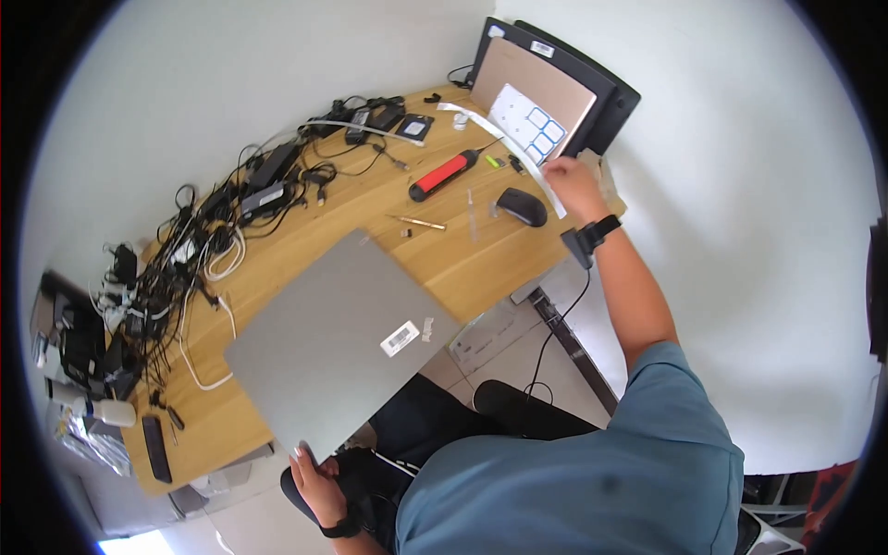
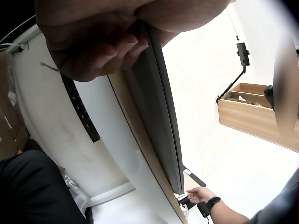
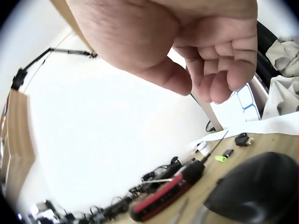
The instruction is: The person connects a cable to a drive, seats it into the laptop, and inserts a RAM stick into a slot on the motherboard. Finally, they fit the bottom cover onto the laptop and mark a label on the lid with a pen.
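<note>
A closed grey laptop (image 1: 324, 314) with a barcode label lies at the table's near edge, partly overhanging it. At its near corner my left hand (image 1: 319, 495) grips the edge; in the left wrist view the fingers of this hand (image 2: 98, 42) curl round the dark laptop edge (image 2: 154, 107). My right hand (image 1: 575, 190) hovers over the far right of the table, beside the end of a long white strip (image 1: 474, 115). The right wrist view shows this hand (image 3: 187, 42) with loosely bent fingers and nothing between them, above a black mouse (image 3: 257, 186).
A red and black tool (image 1: 444, 176) lies left of the mouse (image 1: 521, 207), with a thin pen-like tool (image 1: 421, 222) nearer the laptop. Tangled cables and adapters (image 1: 268, 194) line the table's back left. Flat panels (image 1: 555, 79) lean on the wall at the back right.
</note>
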Available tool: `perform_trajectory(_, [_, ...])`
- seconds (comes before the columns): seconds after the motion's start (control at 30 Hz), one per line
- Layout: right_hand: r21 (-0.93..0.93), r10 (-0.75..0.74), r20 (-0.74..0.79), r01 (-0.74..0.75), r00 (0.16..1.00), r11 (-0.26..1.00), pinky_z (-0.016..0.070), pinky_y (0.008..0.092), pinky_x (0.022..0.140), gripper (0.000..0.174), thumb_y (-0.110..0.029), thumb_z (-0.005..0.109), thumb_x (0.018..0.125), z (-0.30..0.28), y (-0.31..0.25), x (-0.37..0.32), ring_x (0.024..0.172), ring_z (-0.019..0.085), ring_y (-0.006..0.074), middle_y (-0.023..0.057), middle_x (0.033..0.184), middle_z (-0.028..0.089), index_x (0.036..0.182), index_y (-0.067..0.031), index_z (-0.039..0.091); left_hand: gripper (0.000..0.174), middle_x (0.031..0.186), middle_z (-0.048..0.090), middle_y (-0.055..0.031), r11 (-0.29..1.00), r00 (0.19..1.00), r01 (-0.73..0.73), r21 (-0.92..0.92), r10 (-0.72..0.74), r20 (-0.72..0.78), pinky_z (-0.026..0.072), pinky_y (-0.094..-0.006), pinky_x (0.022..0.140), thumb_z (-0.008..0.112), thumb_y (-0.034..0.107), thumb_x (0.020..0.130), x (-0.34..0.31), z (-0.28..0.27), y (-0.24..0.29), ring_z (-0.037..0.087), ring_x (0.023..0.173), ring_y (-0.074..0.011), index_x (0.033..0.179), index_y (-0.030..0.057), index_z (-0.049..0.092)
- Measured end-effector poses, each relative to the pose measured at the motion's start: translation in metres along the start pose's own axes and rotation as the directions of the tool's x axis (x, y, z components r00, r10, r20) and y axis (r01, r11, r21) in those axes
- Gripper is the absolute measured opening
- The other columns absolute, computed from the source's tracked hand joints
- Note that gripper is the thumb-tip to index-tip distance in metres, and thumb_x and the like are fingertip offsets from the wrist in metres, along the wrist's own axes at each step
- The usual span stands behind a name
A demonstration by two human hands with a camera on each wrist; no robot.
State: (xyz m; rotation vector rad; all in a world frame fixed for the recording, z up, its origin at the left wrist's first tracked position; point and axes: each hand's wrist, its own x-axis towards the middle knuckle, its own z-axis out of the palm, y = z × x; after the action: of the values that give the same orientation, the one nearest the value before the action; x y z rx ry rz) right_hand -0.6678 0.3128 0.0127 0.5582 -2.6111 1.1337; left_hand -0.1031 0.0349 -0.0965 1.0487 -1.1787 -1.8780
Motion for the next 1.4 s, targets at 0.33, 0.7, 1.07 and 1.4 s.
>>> perform_trajectory(0.33, [-0.175, -0.028, 0.043, 0.035, 0.999, 0.984, 0.0545, 0.0419, 0.083, 0.018, -0.008, 0.066, 0.081, 0.018, 0.068, -0.031, 0.092, 0.069, 0.0370, 0.0206, 0.096, 0.072, 0.094, -0.0041, 0.078, 0.034, 0.072, 0.052, -0.0024, 0.999, 0.996, -0.022, 0.042, 0.025, -0.085, 0.0361, -0.0261, 0.052, 0.052, 0.037, 0.105, -0.004, 0.005, 0.004, 0.043, 0.055, -0.0107, 0.106, 0.0035, 0.057])
perform_trajectory(0.7, [0.266, -0.041, -0.533, 0.214, 0.845, 0.940, 0.0484, 0.0227, 0.071, 0.022, 0.004, 0.062, 0.091, -0.043, -0.040, -0.076, 0.076, 0.060, 0.0129, 0.0044, 0.086, 0.066, 0.108, -0.0032, 0.074, 0.041, 0.072, 0.046, -0.0028, 0.993, 0.993, -0.076, 0.086, 0.067, 0.101, 0.0383, -0.0278, 0.056, 0.049, 0.045, 0.105, -0.021, -0.017, -0.003, 0.046, 0.061, -0.0134, 0.103, 0.0042, 0.054])
perform_trajectory(1.07, [0.124, 0.332, -0.676, -0.343, 0.657, 0.931, 0.0538, 0.0361, 0.075, 0.022, -0.018, 0.065, 0.092, -0.028, 0.188, -0.161, 0.079, 0.071, 0.0249, 0.0149, 0.089, 0.076, 0.099, -0.0026, 0.078, 0.042, 0.070, 0.047, -0.0023, 1.000, 0.993, -0.030, 0.007, 0.029, 0.113, 0.0371, -0.0286, 0.058, 0.044, 0.048, 0.107, -0.022, -0.010, 0.009, 0.045, 0.062, -0.0130, 0.089, 0.0103, 0.047])
perform_trajectory(1.4, [-0.578, 0.522, 0.816, 0.334, 0.249, 0.744, 0.0562, 0.0434, 0.076, 0.014, -0.018, 0.067, 0.078, 0.113, 0.324, -0.319, 0.086, 0.073, 0.0309, 0.0141, 0.090, 0.075, 0.084, -0.0123, 0.078, 0.042, 0.070, 0.046, -0.0022, 0.998, 0.995, -0.038, 0.054, 0.033, 0.093, 0.0370, -0.0291, 0.059, 0.046, 0.048, 0.107, -0.025, -0.002, 0.013, 0.044, 0.062, -0.0131, 0.089, 0.0101, 0.048])
